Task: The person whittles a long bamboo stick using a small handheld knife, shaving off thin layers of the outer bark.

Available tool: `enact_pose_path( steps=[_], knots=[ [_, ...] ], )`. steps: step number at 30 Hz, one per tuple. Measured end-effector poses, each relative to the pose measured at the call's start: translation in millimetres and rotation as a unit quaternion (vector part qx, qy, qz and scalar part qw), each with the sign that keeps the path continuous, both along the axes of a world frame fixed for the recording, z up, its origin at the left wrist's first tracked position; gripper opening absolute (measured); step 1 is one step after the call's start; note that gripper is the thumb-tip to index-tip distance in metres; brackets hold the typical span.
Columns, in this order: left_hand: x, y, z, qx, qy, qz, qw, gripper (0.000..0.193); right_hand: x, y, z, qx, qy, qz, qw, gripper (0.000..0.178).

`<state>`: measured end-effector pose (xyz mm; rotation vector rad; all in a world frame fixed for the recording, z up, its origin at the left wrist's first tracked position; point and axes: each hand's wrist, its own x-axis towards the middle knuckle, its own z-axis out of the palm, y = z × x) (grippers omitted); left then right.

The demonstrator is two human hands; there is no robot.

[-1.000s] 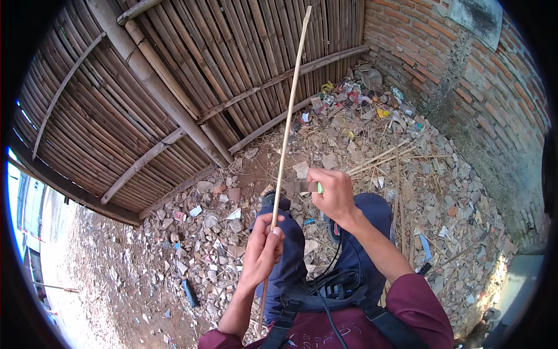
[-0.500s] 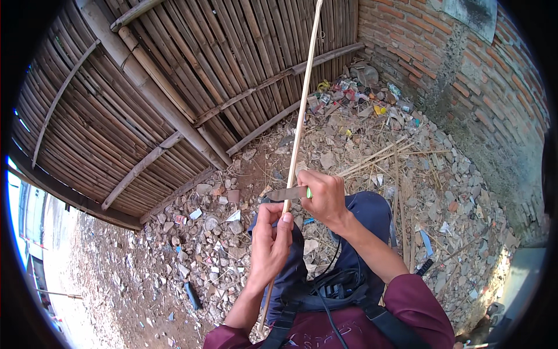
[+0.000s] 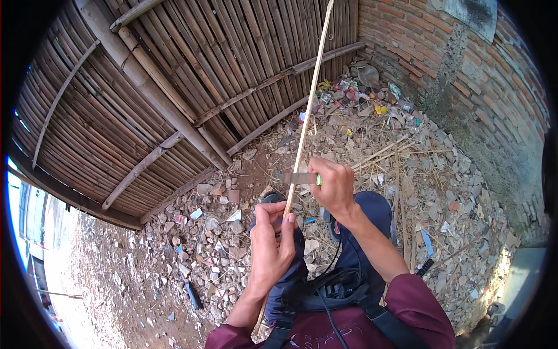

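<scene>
A long, pale bamboo strip [image 3: 310,110] rises from my lap toward the far wall, leaning a little right. My left hand [image 3: 270,247] grips it low down, thumb and fingers closed round it; its lower end passes behind my left forearm. In the fist of my right hand [image 3: 337,189] is a knife [image 3: 299,178] with a green handle, mostly covered by the fingers. The broad, dull blade points left and lies across the strip, a short way beyond my left fingers. A thin pale curl [image 3: 314,127] shows beside the strip farther up.
A bamboo-slat wall [image 3: 244,58] stands ahead and to the left, meeting a brick wall [image 3: 418,52] on the right. Rubble and litter [image 3: 349,96] cover the ground, with loose bamboo strips [image 3: 383,154] right of centre. A black cable [image 3: 332,262] hangs over my lap.
My right hand and the knife have moved farther up the strip, away from my left hand. The strip's far end has swung slightly right. My left hand stays nearly in place.
</scene>
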<state>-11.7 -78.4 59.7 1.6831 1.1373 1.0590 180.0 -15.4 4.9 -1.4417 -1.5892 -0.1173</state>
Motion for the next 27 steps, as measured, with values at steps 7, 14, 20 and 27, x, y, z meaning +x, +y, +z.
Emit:
enact_pose_path(
  steps=[7,14,20,27],
  knots=[
    [3,2,-9,0.01,0.006,0.009,1.0,0.019,-7,-9,0,-0.011,-0.017,0.044,0.999,0.014],
    [2,-15,-18,0.035,0.046,0.004,0.998,0.02,13,8,10,0.031,-0.001,-0.006,1.0,0.01],
    [-7,-33,-25,0.028,0.067,-0.027,0.997,0.02,55,36,30,0.069,0.03,-0.101,0.992,0.005],
    [-5,-13,-26,0.04,-0.014,0.0,0.999,0.019,23,9,22,0.098,0.059,-0.031,0.993,0.005]
  ],
)
